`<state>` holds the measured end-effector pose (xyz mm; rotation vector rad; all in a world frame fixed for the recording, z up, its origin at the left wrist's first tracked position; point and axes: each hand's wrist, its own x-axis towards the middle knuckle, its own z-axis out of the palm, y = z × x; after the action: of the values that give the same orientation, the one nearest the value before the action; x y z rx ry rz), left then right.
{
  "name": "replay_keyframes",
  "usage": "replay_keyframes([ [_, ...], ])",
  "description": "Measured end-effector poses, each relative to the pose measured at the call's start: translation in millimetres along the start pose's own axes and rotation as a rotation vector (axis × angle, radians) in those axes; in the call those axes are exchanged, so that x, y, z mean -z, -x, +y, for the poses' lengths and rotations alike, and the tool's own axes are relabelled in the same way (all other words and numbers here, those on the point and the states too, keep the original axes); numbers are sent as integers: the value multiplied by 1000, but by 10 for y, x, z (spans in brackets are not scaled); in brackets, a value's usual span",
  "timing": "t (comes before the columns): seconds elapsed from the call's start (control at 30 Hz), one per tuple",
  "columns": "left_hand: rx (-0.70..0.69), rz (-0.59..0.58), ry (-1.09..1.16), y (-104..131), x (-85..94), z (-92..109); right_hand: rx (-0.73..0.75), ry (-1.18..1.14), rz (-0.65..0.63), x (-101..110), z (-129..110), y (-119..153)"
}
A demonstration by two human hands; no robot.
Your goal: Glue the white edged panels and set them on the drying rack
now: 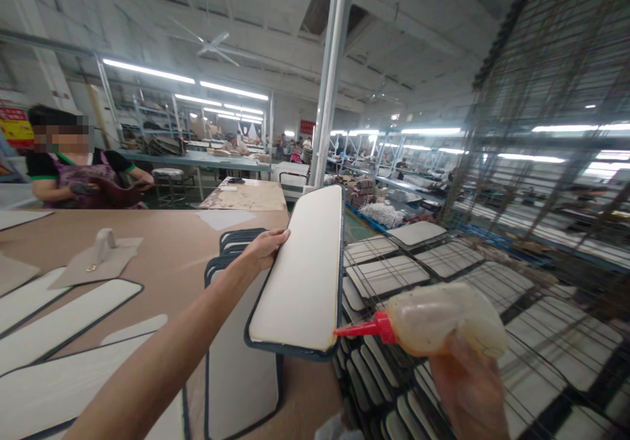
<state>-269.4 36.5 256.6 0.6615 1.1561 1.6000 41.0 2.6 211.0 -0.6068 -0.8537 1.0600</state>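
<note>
My left hand (268, 246) grips the left edge of a white panel (305, 269) with a dark blue border, held up and tilted above the table. Closed around a translucent squeeze bottle (438, 315) of yellowish liquid is my right hand (467, 378). The bottle's red nozzle (367, 328) touches the panel's lower right corner, where a yellowish line runs along the edge. Under the raised panel, similar panels (241, 381) lie in a stack on the brown table (172, 243).
More long panels (73, 315) and a beige piece with a handle (101, 260) lie at left. Wire racks (492, 335) bearing panels stand at right. A person (88, 171) sits beyond the table at far left. A metal post (331, 79) rises behind the panel.
</note>
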Motion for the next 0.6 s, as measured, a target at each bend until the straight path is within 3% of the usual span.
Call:
replay_keyframes([
  [0.37,-71,127,94,-140,46,-67,81,-117,147,-16,28,147],
  [0.6,-88,203,119,-190,31,-131,145,-149,169,20,147,186],
])
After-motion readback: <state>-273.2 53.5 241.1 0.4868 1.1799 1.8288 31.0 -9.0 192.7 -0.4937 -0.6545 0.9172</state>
